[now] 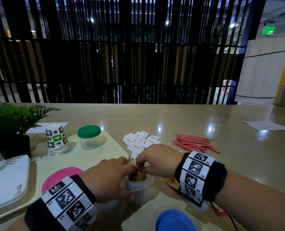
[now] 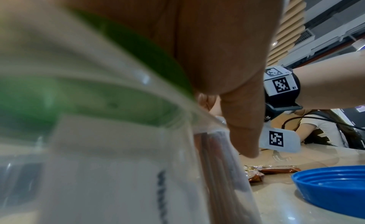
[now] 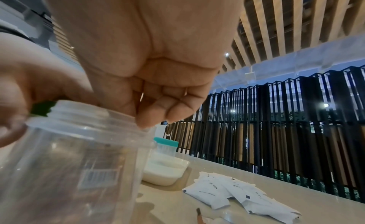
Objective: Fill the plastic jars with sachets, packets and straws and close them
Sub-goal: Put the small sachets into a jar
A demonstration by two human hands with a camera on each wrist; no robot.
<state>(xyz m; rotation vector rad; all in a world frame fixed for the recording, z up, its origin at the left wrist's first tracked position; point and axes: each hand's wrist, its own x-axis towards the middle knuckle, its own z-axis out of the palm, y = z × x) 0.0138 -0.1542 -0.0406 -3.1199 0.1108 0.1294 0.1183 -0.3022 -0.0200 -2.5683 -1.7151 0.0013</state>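
Observation:
A clear open plastic jar (image 1: 139, 187) stands on the table close in front of me with brown packets (image 1: 138, 177) inside. My left hand (image 1: 120, 177) grips its left side, thumb (image 2: 239, 121) down the wall. My right hand (image 1: 142, 165) is over the mouth, fingers (image 3: 158, 111) curled and pinching a brown packet at the rim. In the right wrist view the jar (image 3: 75, 165) fills the lower left. White sachets (image 1: 141, 140) and red straws (image 1: 195, 144) lie beyond on the table. A blue lid (image 1: 175, 220) lies upside down near me.
A pink lid (image 1: 61, 177) and a green-lidded jar (image 1: 89, 137) sit on a pale tray (image 1: 115, 147) at the left, with stacked paper cups (image 1: 57, 140) and a potted plant (image 1: 11, 130). Loose brown packets (image 1: 172, 182) lie under my right wrist. A dark slatted screen backs the table.

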